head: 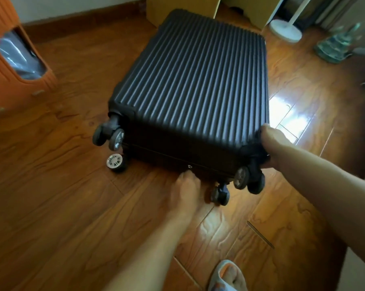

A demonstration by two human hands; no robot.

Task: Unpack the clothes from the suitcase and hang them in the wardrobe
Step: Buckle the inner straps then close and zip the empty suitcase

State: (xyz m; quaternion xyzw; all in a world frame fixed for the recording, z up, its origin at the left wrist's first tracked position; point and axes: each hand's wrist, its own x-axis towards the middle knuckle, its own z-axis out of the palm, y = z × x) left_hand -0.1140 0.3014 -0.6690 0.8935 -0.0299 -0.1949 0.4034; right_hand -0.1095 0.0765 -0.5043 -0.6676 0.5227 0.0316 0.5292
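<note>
**Suitcase flat on floor, closed — opening not yet begun**

We note the dark ribbed suitcase point(190, 80) lying flat on the wooden floor point(51, 206), broad shell face up, wheel end toward us. The zip line runs along the near side wall; both halves look joined, so no clothes are visible and no wardrobe is in view. We judge the task to be at its very start.

Our right hand point(271, 143) holds the near right corner of the case, thumb on the top edge, fingers wrapped under beside the corner wheels point(248, 179); the grip is closed around that corner. Likely purpose: steadying the case so it does not roll or slide while the other hand works.

Our left hand point(185, 185) reaches to the middle of the near wall, fingertips just below a small metal zip pull point(189, 166). The hand is blurred; we cannot tell whether its grip is pinching anything or is spread.

Laying the case flat lets the lid swing up with the contents resting in the lower half.

Also present: an orange box point(13, 59) at left, a white stand base point(285, 31) at upper right, a slippered foot point(227, 276) at the bottom.
</note>
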